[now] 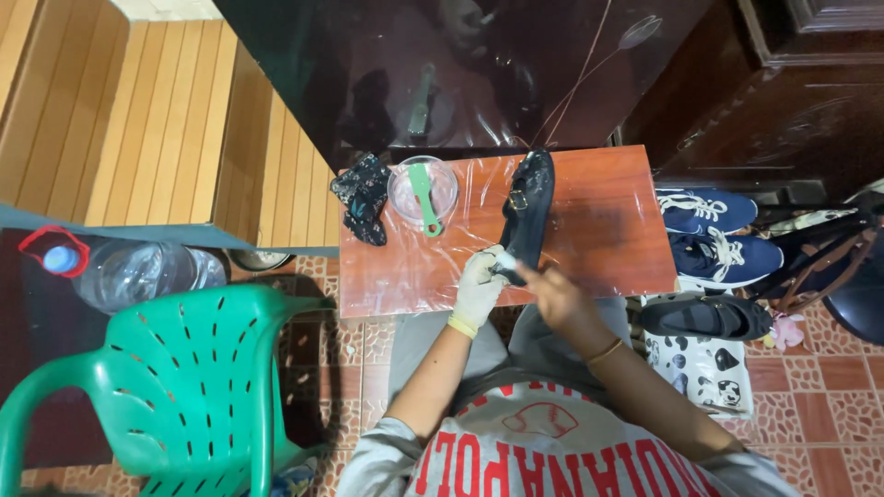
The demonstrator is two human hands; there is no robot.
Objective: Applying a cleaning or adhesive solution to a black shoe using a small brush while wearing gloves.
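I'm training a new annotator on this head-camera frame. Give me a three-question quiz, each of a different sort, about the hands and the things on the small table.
1. True or false: the left hand wears a pale glove.
2. Which thing lies in the clear bowl? A) a green-handled brush B) a spoon C) a sponge
3. Fill in: the right hand is bare and meets the heel end of the ____ shoe on the wooden table.

Key
1. True.
2. A.
3. Black. The dark patterned cloth lies left of the bowl.
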